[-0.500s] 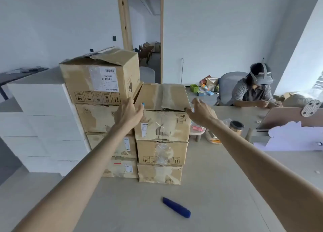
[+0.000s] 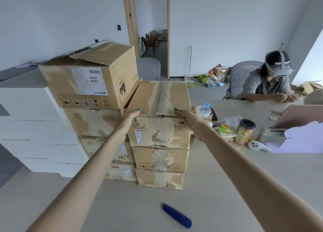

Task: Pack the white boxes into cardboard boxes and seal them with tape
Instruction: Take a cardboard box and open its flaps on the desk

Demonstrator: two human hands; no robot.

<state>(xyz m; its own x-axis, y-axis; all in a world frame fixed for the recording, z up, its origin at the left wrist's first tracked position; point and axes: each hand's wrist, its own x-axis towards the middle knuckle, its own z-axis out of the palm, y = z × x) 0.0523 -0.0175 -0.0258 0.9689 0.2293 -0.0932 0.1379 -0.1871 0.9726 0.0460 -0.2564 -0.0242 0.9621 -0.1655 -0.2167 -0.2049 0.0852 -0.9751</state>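
Left hand (image 2: 127, 116) and right hand (image 2: 188, 113) have reached the top cardboard box (image 2: 160, 97), fingers (image 2: 138, 111) clamped on it.

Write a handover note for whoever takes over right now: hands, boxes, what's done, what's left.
Left hand and right hand: each grips a near top corner of the taped brown cardboard box topping the right stack.
Plain white boxes: stacked left of the cardboard stacks, not packed.
Done: right stack looks taped.
To do: brown cardboard box with loose flaps atop the left stack is unsealed.
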